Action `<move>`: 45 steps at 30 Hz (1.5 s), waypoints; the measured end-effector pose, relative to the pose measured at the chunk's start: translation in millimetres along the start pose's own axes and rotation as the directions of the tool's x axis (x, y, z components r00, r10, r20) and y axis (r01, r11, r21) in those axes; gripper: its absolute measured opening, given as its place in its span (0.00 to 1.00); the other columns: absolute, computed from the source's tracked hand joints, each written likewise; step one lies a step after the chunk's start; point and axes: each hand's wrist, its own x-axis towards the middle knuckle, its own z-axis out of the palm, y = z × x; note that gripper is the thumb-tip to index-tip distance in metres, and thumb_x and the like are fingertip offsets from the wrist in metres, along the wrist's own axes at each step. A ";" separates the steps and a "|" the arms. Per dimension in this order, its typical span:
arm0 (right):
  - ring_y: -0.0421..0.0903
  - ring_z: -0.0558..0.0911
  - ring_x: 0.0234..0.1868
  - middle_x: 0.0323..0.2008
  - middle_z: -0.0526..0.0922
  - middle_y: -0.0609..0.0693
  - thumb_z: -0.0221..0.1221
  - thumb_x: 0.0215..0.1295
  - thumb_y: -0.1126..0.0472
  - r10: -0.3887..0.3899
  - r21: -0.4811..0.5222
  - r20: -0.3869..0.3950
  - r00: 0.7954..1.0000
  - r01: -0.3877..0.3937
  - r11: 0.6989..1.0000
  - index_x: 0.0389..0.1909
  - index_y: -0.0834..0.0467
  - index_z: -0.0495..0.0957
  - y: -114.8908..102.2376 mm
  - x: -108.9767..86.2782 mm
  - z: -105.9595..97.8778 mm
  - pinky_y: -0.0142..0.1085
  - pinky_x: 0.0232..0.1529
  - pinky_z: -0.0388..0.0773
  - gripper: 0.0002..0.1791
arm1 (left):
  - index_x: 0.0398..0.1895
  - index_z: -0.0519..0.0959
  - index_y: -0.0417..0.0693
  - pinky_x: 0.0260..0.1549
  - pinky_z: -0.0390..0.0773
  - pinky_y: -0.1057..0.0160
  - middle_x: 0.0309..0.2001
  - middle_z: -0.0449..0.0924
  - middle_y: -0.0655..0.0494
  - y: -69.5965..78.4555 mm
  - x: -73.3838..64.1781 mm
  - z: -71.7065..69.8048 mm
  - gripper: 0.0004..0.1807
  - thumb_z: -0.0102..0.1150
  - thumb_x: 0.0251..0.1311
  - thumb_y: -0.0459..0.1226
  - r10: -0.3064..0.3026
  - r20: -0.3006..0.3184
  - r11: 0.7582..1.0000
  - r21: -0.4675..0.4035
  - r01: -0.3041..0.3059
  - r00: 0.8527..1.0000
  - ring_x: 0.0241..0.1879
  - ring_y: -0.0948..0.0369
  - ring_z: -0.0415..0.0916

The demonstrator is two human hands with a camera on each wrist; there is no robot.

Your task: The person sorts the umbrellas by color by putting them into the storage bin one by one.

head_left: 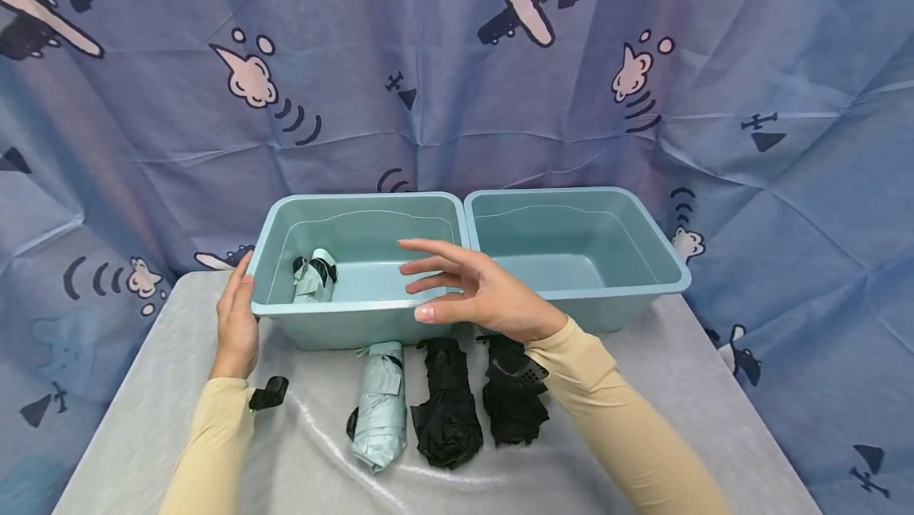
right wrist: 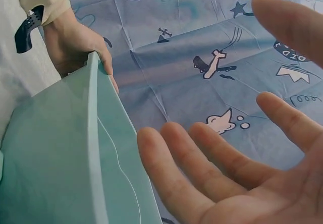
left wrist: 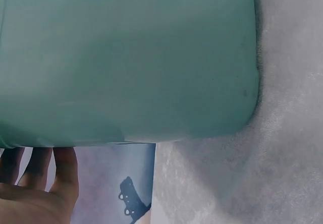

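My left hand rests against the outer left end of the left pale green bin, its fingers fairly straight along the wall. Above that bin's front rim hovers my right hand, fingers spread and nothing between them. A folded light green umbrella lies inside the left bin at its left end. On the table in front, side by side, are another folded light green umbrella, a black folded umbrella and a second black one, partly covered by the right wrist's camera mount.
A second pale green bin stands against the first on the right, with nothing visible inside. Both are on a table with a grey cloth. A blue curtain printed with aeroplanes hangs close behind.
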 end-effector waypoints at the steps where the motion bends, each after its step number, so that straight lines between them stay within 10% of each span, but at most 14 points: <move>1: 0.54 0.74 0.66 0.68 0.72 0.53 0.67 0.65 0.63 0.000 -0.001 -0.005 1.000 0.000 1.000 0.77 0.44 0.63 0.5 -5.0 -0.6 0.50 0.60 0.76 0.40 | 0.80 0.59 0.51 0.63 0.67 0.68 0.77 0.59 0.46 -0.1 0.0 -0.3 0.27 0.34 0.82 0.42 -0.001 0.003 1.000 -0.005 0.001 1.000 0.71 0.53 0.60; 24: 0.58 0.72 0.67 0.70 0.68 0.59 0.67 0.66 0.67 0.114 -0.060 -0.166 0.980 -0.125 0.990 0.78 0.51 0.60 43.7 -99.8 -32.6 0.49 0.62 0.74 0.42 | 0.79 0.60 0.50 0.57 0.70 0.71 0.76 0.60 0.45 -1.5 -2.5 -0.5 0.27 0.34 0.81 0.42 -0.012 -0.044 1.000 -0.007 0.012 0.999 0.68 0.54 0.64; 45: 0.61 0.69 0.66 0.69 0.69 0.59 0.73 0.61 0.53 0.305 -0.234 -0.345 0.888 -0.396 0.888 0.73 0.53 0.70 126.2 -136.9 -38.7 0.60 0.61 0.69 0.39 | 0.80 0.60 0.51 0.60 0.69 0.68 0.77 0.59 0.47 -0.3 -1.6 2.5 0.27 0.34 0.81 0.42 -0.017 -0.028 1.000 -0.012 0.017 0.999 0.69 0.54 0.63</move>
